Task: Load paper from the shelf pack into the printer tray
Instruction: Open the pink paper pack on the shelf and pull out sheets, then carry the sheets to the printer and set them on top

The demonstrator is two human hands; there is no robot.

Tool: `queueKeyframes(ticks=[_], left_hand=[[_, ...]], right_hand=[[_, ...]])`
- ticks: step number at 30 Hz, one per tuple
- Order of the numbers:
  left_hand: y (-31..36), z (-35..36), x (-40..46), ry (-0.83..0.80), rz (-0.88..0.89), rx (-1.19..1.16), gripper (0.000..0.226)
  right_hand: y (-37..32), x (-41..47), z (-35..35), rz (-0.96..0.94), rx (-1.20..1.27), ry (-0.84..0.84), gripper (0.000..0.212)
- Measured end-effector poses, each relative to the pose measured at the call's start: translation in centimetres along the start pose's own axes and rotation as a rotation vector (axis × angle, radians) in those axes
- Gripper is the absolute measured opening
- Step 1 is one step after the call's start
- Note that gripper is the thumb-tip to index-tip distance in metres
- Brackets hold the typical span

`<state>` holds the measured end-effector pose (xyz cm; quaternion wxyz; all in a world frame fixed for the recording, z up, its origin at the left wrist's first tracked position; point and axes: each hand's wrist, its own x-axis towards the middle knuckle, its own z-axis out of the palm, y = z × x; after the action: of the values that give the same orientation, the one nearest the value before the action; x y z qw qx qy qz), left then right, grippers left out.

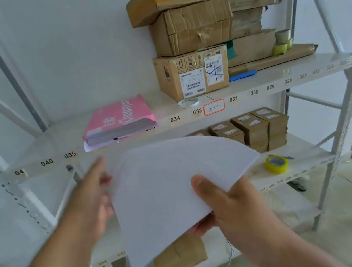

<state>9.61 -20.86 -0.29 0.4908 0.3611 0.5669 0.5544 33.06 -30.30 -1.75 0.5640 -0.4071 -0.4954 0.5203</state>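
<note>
While the opened pink paper pack (119,119) lies on the shelf (255,84), the right hand (225,197) clamps fingers on a white sheet stack (168,188), the left hand (92,194), fingers apart, steadying its edge for carrying.

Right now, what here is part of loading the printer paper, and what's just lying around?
Job: white sheets in the right hand; left hand; pink pack.
Lying about: boxes, yellow tape, clear tape, blue marker.
</note>
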Motion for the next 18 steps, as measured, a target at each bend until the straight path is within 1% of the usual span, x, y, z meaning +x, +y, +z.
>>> queueKeyframes(ticks=[1,2,3,4,6,7,8,10,11,12,13,16,18], left_hand=[[-1.4,0.9,-2.3,-0.072,-0.124,-0.082,0.035],[-2.4,1.6,-4.2,-0.139,-0.201,-0.146,0.032],[-3.4,2.2,-5.4,-0.18,-0.235,-0.171,0.028],[-3.9,2.7,-6.1,-0.204,-0.229,-0.165,0.026],[-4.7,3.5,-6.7,-0.178,-0.131,-0.118,0.022],[-5.0,3.8,-6.6,-0.136,-0.063,-0.085,0.022],[-5.0,4.3,-6.7,-0.12,-0.005,-0.059,0.024],[-4.9,5.3,-6.6,-0.159,0.082,-0.022,0.03],[-4.8,6.0,-6.4,-0.196,0.119,0.008,0.033],[-4.5,6.4,-6.2,-0.226,0.151,0.032,0.035],[-4.3,6.8,-5.6,-0.265,0.177,0.043,0.037],[-3.9,9.4,-4.3,-0.47,0.219,0.084,0.043],[-3.8,12.0,-3.7,-0.62,0.249,0.118,0.047]], right_hand=[[0.3,-0.5,-0.3,-0.004,-0.02,0.007,0.019],[0.8,-0.9,-0.7,-0.014,-0.063,0.011,0.018],[1.3,-1.4,-1.1,-0.023,-0.123,0.006,0.018],[1.8,-1.9,-1.6,-0.028,-0.174,0.0,0.018],[2.8,-2.8,-2.9,-0.029,-0.176,-0.002,0.014],[3.2,-3.2,-3.7,-0.025,-0.141,0.0,0.015],[3.7,-3.6,-4.5,-0.007,-0.07,0.009,0.022],[4.7,-4.1,-6.7,0.109,0.216,0.063,0.036],[4.8,-4.3,-8.0,0.169,0.363,0.095,0.037],[4.9,-4.2,-9.3,0.218,0.46,0.11,0.037],[4.7,-4.0,-10.6,0.26,0.504,0.121,0.041],[4.1,-3.3,-14.6,0.299,0.49,0.215,0.053],[3.3,-3.0,-16.1,0.273,0.347,0.229,0.046]])
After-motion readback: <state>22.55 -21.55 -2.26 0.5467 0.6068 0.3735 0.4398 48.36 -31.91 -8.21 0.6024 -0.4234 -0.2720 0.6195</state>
